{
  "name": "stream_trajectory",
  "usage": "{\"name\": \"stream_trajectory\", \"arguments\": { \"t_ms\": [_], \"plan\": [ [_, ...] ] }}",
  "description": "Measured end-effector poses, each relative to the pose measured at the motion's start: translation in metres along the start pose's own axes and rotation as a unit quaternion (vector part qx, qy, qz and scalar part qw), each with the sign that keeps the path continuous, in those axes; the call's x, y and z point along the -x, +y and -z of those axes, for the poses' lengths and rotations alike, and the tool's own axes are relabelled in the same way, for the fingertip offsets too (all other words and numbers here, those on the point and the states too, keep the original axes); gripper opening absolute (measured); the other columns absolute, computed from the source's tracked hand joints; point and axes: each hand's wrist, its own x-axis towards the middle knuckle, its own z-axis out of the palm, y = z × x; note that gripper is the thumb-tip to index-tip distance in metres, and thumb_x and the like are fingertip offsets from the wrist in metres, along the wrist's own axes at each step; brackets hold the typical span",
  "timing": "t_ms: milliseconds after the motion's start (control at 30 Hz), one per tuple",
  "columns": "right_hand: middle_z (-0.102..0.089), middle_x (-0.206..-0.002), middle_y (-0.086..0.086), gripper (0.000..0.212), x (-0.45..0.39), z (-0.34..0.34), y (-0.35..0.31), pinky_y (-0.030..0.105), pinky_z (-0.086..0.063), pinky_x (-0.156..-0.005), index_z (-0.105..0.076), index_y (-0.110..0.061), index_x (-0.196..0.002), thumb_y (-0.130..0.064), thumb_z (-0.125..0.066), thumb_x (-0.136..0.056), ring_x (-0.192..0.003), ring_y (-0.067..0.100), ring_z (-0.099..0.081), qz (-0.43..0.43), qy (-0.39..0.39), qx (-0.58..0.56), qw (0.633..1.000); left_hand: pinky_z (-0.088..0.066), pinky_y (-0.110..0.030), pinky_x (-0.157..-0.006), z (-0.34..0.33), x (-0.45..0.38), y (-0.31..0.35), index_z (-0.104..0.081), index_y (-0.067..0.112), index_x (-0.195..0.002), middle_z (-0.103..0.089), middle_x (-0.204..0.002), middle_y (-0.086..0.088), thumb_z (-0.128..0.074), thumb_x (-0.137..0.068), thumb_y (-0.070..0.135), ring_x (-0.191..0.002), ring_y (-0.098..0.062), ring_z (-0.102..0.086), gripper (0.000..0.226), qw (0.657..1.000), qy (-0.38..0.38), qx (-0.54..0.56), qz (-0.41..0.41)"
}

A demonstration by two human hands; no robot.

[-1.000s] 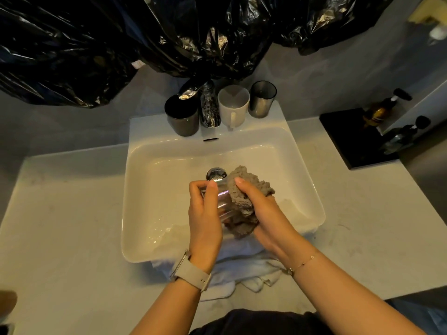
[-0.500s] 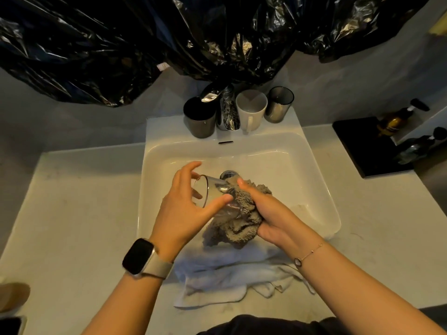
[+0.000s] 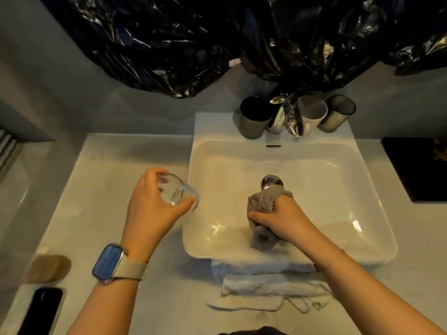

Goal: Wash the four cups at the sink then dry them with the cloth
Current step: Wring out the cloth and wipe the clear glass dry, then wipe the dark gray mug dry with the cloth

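My left hand (image 3: 151,206) grips a clear glass cup (image 3: 179,193) from above, tilted, over the counter just left of the white sink (image 3: 362,189). My right hand (image 3: 281,220) holds a bunched grey cloth (image 3: 262,206) inside the basin, near the metal drain (image 3: 272,182). On the sink's back ledge stand a dark metallic cup (image 3: 254,118), a white mug (image 3: 312,113) and a second metallic cup (image 3: 337,114), on either side of the chrome tap (image 3: 285,114).
A white towel (image 3: 263,286) hangs over the sink's front edge onto the counter. A phone (image 3: 40,310) and a wooden object (image 3: 48,268) lie at the lower left. A black tray (image 3: 416,168) sits at the right. Black plastic sheeting (image 3: 217,39) hangs above.
My left hand has carried the glass cup left, out of the basin and away from the cloth. My right hand has stayed in the basin with the cloth. The view shifted left.
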Motion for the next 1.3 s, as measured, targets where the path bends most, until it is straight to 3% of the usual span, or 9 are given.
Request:
{"name": "stream_trajectory", "arguments": {
  "t_ms": [67, 233, 333, 467, 633, 767, 900, 1067, 1300],
  "plan": [
    [-0.064, -0.068, 0.000, 0.024, -0.002, -0.005, -0.006, 0.017, -0.047, -0.061, -0.061, -0.019, -0.062, -0.020, -0.074, -0.082, -0.065, 0.011, -0.060, -0.002, 0.006, 0.007, 1.000, -0.050, -0.039, -0.084, 0.007, -0.008, -0.035, -0.047, 0.022, -0.125, -0.055, -0.120, -0.002, -0.090, -0.064, 0.035, -0.104, -0.022, -0.055, 0.075, 0.998, -0.003, -0.057, 0.012],
    [-0.075, -0.091, 0.015, 0.009, -0.006, -0.005, -0.015, 0.038, -0.056, -0.086, -0.076, -0.011, -0.081, -0.011, -0.069, -0.086, -0.090, 0.028, -0.071, -0.041, -0.087, -0.236, 0.967, -0.038, -0.034, -0.087, -0.014, -0.013, -0.109, -0.057, 0.012, -0.122, -0.058, -0.116, -0.013, -0.087, -0.064, 0.016, -0.106, -0.036, -0.054, 0.065, 0.992, -0.048, -0.114, 0.018],
    [-0.072, -0.109, 0.015, 0.020, -0.006, -0.009, -0.012, 0.044, -0.050, -0.099, -0.072, -0.009, -0.105, -0.015, -0.067, -0.086, -0.107, 0.029, -0.066, -0.053, -0.116, -0.318, 0.939, -0.038, -0.033, -0.088, -0.026, -0.012, -0.129, -0.054, 0.014, -0.126, -0.056, -0.122, -0.012, -0.085, -0.069, 0.019, -0.110, -0.036, -0.051, 0.066, 0.990, -0.077, -0.106, 0.050],
    [-0.072, -0.114, 0.000, 0.033, -0.010, -0.016, -0.014, 0.032, -0.047, -0.095, -0.067, -0.017, -0.114, -0.036, -0.048, -0.096, -0.107, 0.013, -0.067, -0.084, -0.064, -0.429, 0.897, -0.040, -0.033, -0.088, -0.039, -0.010, -0.143, -0.054, 0.016, -0.127, -0.055, -0.122, -0.010, -0.085, -0.070, 0.021, -0.110, -0.034, -0.052, 0.065, 0.989, -0.089, -0.112, 0.041],
    [-0.070, -0.107, -0.002, 0.037, -0.015, -0.016, -0.012, 0.025, -0.048, -0.082, -0.065, -0.019, -0.112, -0.047, -0.045, -0.097, -0.100, 0.012, -0.065, -0.115, 0.055, -0.303, 0.944, -0.043, -0.034, -0.087, -0.051, -0.005, -0.152, -0.056, 0.018, -0.122, -0.053, -0.127, -0.005, -0.080, -0.073, 0.019, -0.112, -0.033, -0.053, 0.055, 0.986, -0.107, -0.109, 0.059],
    [-0.070, -0.108, 0.001, 0.030, -0.013, -0.007, -0.009, 0.029, -0.051, -0.076, -0.064, -0.018, -0.114, -0.037, -0.048, -0.098, -0.099, 0.016, -0.065, -0.107, 0.083, -0.312, 0.940, -0.041, -0.030, -0.089, -0.057, 0.002, -0.153, -0.056, 0.019, -0.121, -0.053, -0.129, -0.005, -0.080, -0.076, 0.024, -0.114, -0.030, -0.052, 0.051, 0.988, -0.099, -0.098, 0.065],
    [-0.073, -0.103, 0.001, 0.020, -0.010, 0.007, -0.008, 0.031, -0.049, -0.087, -0.068, -0.019, -0.102, -0.027, -0.050, -0.098, -0.100, 0.014, -0.067, -0.102, 0.093, -0.392, 0.909, -0.043, -0.038, -0.097, -0.052, 0.003, -0.142, -0.052, 0.017, -0.132, -0.049, -0.138, -0.009, -0.081, -0.077, 0.030, -0.123, -0.032, -0.050, 0.063, 0.983, -0.112, -0.113, 0.091],
    [-0.075, -0.078, -0.007, 0.026, -0.003, 0.029, -0.008, 0.023, -0.047, -0.073, -0.067, -0.014, -0.092, -0.021, -0.044, -0.100, -0.075, 0.002, -0.070, -0.078, 0.070, -0.478, 0.872, -0.028, -0.048, -0.115, -0.036, -0.010, -0.085, -0.042, 0.016, -0.144, -0.038, -0.153, -0.011, -0.075, -0.083, 0.033, -0.141, -0.030, -0.035, 0.071, 0.987, -0.052, -0.137, 0.062],
    [-0.065, -0.087, 0.013, 0.026, -0.015, 0.085, 0.010, 0.035, -0.049, -0.082, -0.060, -0.008, -0.090, -0.024, -0.041, -0.097, -0.084, 0.022, -0.063, -0.163, 0.033, -0.638, 0.752, -0.037, -0.023, -0.099, -0.094, -0.088, 0.055, -0.045, 0.012, -0.137, -0.047, -0.135, -0.006, -0.075, -0.083, 0.014, -0.121, -0.016, -0.048, 0.062, 0.993, -0.045, 0.095, -0.058]
  ]
}}
